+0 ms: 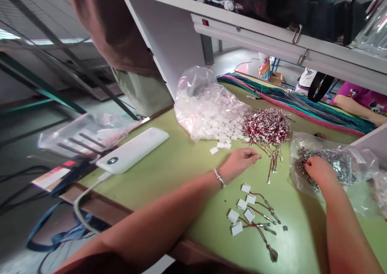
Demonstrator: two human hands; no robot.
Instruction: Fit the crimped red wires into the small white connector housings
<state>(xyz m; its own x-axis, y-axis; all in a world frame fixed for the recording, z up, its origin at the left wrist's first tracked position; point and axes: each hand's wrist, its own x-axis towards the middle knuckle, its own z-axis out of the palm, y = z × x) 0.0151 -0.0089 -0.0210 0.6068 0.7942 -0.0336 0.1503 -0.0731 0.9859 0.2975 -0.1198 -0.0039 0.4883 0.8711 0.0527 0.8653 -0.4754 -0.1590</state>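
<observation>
My left hand [242, 161] is over the green table, its fingers pressed together near the loose ends of a heap of short red wires with metal terminals [266, 125]. Whatever its fingertips may hold is too small to name. My right hand [321, 170] reaches into an open clear bag of small metal terminals [338, 165], fingers closed among the pieces. Several white connectors with red wires and terminals [249, 215] lie at the front. White connectors [208, 120] spill from a clear bag [196, 80] behind my left hand.
A white power bank [134, 149] with a cable [79, 209] lies on the left of the table [163, 161]. Long coloured wires [290, 100] run along the back under a shelf [256, 28]. A person [121, 36] stands at back left; another person's arm [356, 106] shows at right.
</observation>
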